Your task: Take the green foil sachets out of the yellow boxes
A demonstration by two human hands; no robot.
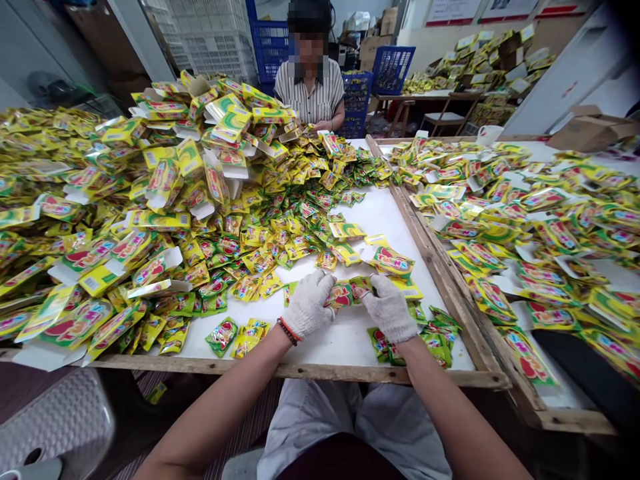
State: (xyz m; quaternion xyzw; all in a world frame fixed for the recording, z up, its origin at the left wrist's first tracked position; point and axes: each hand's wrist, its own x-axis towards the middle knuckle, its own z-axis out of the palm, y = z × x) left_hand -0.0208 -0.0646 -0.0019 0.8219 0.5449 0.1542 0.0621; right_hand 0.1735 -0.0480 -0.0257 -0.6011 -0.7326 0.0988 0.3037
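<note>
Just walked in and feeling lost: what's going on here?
The person's gloved left hand and right hand hold small packets between them, above a white table. Yellow boxes and loose packets are heaped to the left. Another person is across the table, behind the heap.

Heaped packets [295, 230], cartons [163, 177] and crates [215, 57] mark a packing workshop.

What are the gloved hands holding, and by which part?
Small green-and-red packets, apparently held near opposite ends by the left hand and the right hand; the exact contact is partly hidden.
</note>
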